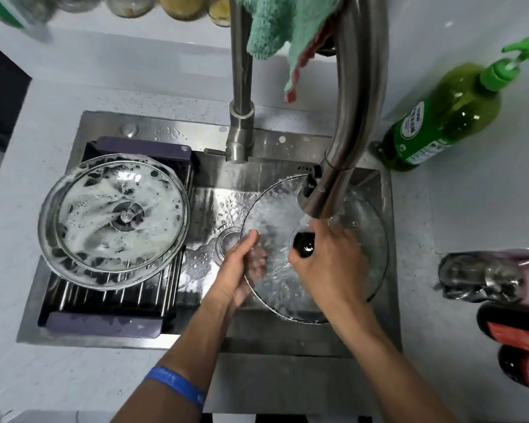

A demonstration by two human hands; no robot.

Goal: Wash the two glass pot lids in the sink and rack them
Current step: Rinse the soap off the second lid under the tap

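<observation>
While water runs from the tap (342,166) onto the lid (287,288) in the sink (214,203), you're mid-rinse. Your right hand (330,254) wraps the black knob (304,244), fingers curled round it. Your left hand (242,264) pinches the lid's left rim, thumb on top, fingers showing thru the glass underneath. Good hold: knob plus rim, w/ the lid tilted under the stream. Glass is stiff, prob fairly heavy, and slick when wet, so keep that knob grip firm & don't knock the edge on the steel. 2nd lid (113,218) lies knob-down on the rack (104,322) at left, soapy all over, not rinsed yet. Looks like roughly halfway thru. Suds make that one slipperier, so take it by rim w/ both hands.
</observation>
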